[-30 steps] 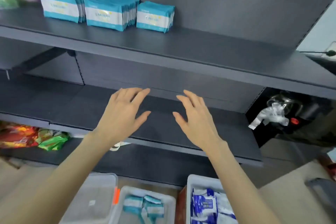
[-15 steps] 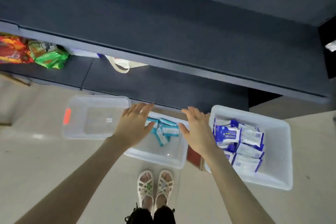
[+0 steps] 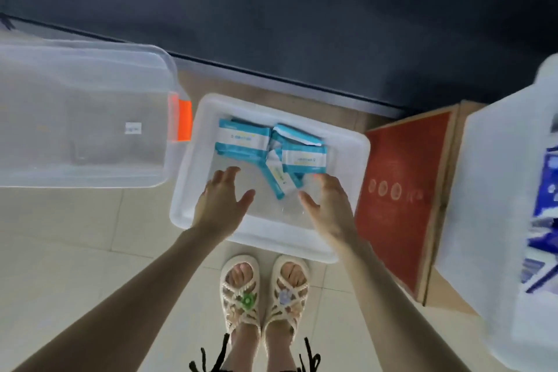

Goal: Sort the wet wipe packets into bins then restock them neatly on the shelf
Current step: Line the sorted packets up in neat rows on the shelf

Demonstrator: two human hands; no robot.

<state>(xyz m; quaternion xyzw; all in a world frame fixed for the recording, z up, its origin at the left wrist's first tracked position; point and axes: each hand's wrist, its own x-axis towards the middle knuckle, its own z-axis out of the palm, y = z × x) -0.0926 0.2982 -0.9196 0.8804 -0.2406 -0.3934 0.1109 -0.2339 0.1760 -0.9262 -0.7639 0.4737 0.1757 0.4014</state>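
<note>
While standing on the tiled floor, reaches left hand and right hand down, both spread wide and empty, over the near half of the white bin holding teal wet wipe packets jumbled at its far side, just beyond the fingertips.

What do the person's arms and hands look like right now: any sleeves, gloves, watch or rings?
Both arms are bare right to the frame edge, and no sleeve shows. The left hand and the right hand wear no gloves. No watch, bracelet or ring is visible on either wrist or on the fingers that show.
</note>
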